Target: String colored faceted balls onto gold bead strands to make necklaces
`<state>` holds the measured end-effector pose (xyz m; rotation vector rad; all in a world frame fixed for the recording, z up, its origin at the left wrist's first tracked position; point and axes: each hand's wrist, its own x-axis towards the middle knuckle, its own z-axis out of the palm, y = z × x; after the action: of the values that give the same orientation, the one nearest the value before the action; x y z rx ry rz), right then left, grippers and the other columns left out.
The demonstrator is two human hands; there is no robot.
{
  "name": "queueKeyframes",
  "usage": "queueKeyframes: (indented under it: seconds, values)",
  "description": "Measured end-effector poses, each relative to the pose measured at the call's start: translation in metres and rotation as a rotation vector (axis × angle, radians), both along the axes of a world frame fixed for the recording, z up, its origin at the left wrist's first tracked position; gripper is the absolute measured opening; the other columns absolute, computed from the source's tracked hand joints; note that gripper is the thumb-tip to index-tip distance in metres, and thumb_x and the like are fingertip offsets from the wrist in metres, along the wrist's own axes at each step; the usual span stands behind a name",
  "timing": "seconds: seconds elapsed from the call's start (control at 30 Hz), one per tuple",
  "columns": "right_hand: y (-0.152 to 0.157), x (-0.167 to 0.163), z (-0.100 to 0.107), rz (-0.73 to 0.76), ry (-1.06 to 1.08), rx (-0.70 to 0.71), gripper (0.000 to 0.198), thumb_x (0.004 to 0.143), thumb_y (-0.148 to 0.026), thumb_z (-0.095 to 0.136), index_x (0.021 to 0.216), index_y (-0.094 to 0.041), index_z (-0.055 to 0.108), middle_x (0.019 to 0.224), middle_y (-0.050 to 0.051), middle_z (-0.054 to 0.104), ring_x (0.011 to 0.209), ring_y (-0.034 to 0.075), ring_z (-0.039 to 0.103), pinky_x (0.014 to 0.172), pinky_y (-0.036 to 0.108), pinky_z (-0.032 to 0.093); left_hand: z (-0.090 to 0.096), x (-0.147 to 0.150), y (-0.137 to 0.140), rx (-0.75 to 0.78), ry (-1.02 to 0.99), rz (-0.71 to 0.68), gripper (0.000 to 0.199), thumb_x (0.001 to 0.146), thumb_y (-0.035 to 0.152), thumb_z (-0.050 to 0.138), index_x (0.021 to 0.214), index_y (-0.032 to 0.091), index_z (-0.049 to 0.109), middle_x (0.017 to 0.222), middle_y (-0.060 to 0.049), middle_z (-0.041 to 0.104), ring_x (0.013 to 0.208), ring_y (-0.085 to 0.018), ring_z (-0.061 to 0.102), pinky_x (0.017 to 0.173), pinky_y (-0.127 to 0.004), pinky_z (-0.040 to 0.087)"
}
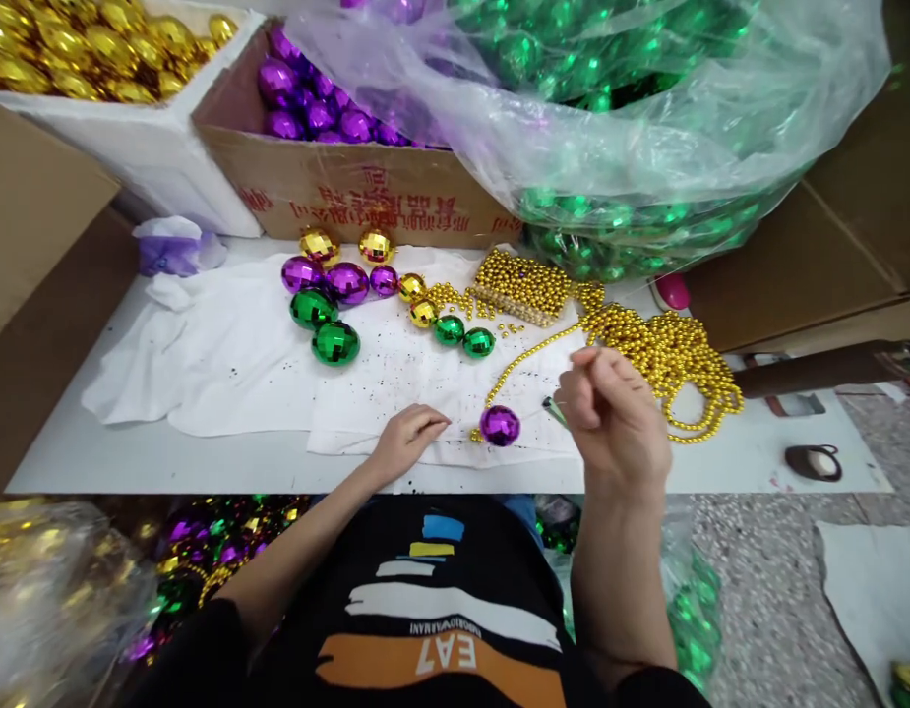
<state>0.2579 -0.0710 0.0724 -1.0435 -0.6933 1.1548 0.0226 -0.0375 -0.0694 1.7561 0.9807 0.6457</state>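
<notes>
My right hand (617, 418) is raised above the table's front, its fingers closed in a pinch. A thin, faint thread runs toward it from a shiny purple ball (500, 426), which lies on the white cloth. A string of small gold beads (519, 362) curves away from that ball to a heap of gold bead strands (646, 344). Left of the ball, my left hand (410, 442) rests low over the cloth with thumb and fingers pressed together; whatever is between them is too small to see. A dark green-handled tool (553, 411) lies partly hidden behind my right hand.
Gold, purple and green faceted balls (336, 342) lie on the white cloth (233, 344). Behind them stand a bead-filled box (524, 285), a cardboard carton (336, 187) of purple balls and a plastic bag (646, 147) of green ones. A tape roll (814, 462) sits at right.
</notes>
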Motion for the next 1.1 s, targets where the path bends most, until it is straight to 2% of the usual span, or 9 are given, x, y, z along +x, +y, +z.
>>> queueKeyframes:
  seconds: [0.1, 0.2, 0.33, 0.47, 0.63, 0.8, 0.9, 1.03, 1.1]
  values:
    - [-0.004, 0.006, 0.005, 0.009, 0.079, 0.068, 0.011, 0.087, -0.033, 0.066, 0.089, -0.023, 0.069, 0.048, -0.008, 0.039, 0.041, 0.006, 0.019, 0.041, 0.020, 0.020, -0.003, -0.004, -0.010, 0.043, 0.021, -0.007, 0.024, 0.096, 0.033, 0.052, 0.093, 0.019, 0.072, 0.096, -0.007, 0.073, 0.094, -0.019, 0.065, 0.084, -0.031, 0.046]
    - [-0.003, 0.002, -0.003, 0.043, 0.142, 0.054, 0.011, 0.090, -0.029, 0.062, 0.095, -0.023, 0.070, 0.048, -0.008, 0.038, 0.042, 0.007, 0.016, 0.040, 0.020, 0.019, 0.012, 0.001, 0.004, 0.052, 0.014, 0.033, 0.026, 0.097, 0.033, 0.050, 0.092, 0.018, 0.071, 0.094, -0.007, 0.072, 0.089, -0.018, 0.065, 0.080, -0.029, 0.046]
    - [0.004, -0.006, -0.007, 0.086, 0.277, 0.037, 0.009, 0.090, -0.029, 0.061, 0.092, -0.024, 0.069, 0.047, -0.008, 0.029, 0.044, 0.009, 0.012, 0.040, 0.019, 0.017, 0.046, 0.040, 0.060, 0.298, 0.102, 0.070, 0.025, 0.097, 0.030, 0.050, 0.093, 0.018, 0.071, 0.095, -0.007, 0.072, 0.091, -0.020, 0.063, 0.083, -0.032, 0.045]
    - [0.005, -0.007, 0.005, 0.082, 0.294, 0.033, 0.009, 0.087, -0.032, 0.064, 0.085, -0.025, 0.069, 0.061, -0.005, 0.041, 0.046, 0.008, 0.012, 0.040, 0.022, 0.015, 0.068, 0.113, 0.120, 0.497, 0.378, -0.138, 0.026, 0.096, 0.021, 0.049, 0.097, 0.018, 0.074, 0.106, -0.010, 0.071, 0.105, -0.024, 0.060, 0.089, -0.035, 0.044]
    - [-0.003, 0.001, 0.005, -0.007, 0.153, 0.013, 0.011, 0.082, -0.034, 0.068, 0.080, -0.023, 0.071, 0.082, 0.000, 0.049, 0.052, 0.007, 0.020, 0.043, 0.025, 0.018, 0.054, 0.179, 0.147, 0.406, 0.689, -0.295, 0.026, 0.085, 0.002, 0.050, 0.088, 0.009, 0.075, 0.097, -0.019, 0.072, 0.098, -0.027, 0.066, 0.083, -0.036, 0.047]
    - [-0.011, 0.004, -0.023, -0.051, 0.033, -0.086, 0.014, 0.080, -0.034, 0.071, 0.087, -0.023, 0.077, 0.073, 0.000, 0.045, 0.056, 0.008, 0.034, 0.047, 0.025, 0.022, 0.048, 0.179, 0.151, 0.397, 0.653, -0.264, 0.028, 0.086, 0.000, 0.047, 0.090, 0.010, 0.073, 0.099, -0.018, 0.073, 0.099, -0.025, 0.066, 0.085, -0.036, 0.047]
    - [-0.015, 0.003, -0.045, -0.128, -0.072, -0.144, 0.023, 0.079, -0.032, 0.072, 0.101, -0.026, 0.077, 0.072, -0.001, 0.046, 0.056, 0.008, 0.038, 0.050, 0.025, 0.026, 0.057, 0.150, 0.149, 0.198, 0.331, -0.182, 0.018, 0.086, 0.008, 0.055, 0.092, 0.013, 0.071, 0.094, -0.010, 0.072, 0.089, -0.019, 0.065, 0.079, -0.031, 0.048]
    - [-0.024, 0.000, -0.067, -0.114, -0.239, -0.230, 0.027, 0.080, -0.031, 0.071, 0.105, -0.025, 0.077, 0.079, 0.000, 0.055, 0.056, 0.007, 0.038, 0.051, 0.025, 0.029, 0.061, 0.091, 0.130, -0.517, -0.442, 0.030, 0.013, 0.085, 0.019, 0.065, 0.096, 0.014, 0.069, 0.083, -0.003, 0.068, 0.068, -0.009, 0.060, 0.066, -0.023, 0.048]
    - [-0.029, -0.004, -0.071, -0.067, -0.278, -0.257, 0.025, 0.080, -0.031, 0.070, 0.103, -0.025, 0.078, 0.081, 0.001, 0.056, 0.056, 0.008, 0.039, 0.050, 0.025, 0.030, 0.058, 0.065, 0.117, -0.728, -0.658, 0.116, 0.014, 0.083, 0.019, 0.068, 0.095, 0.013, 0.069, 0.081, -0.003, 0.067, 0.066, -0.008, 0.060, 0.065, -0.021, 0.048]
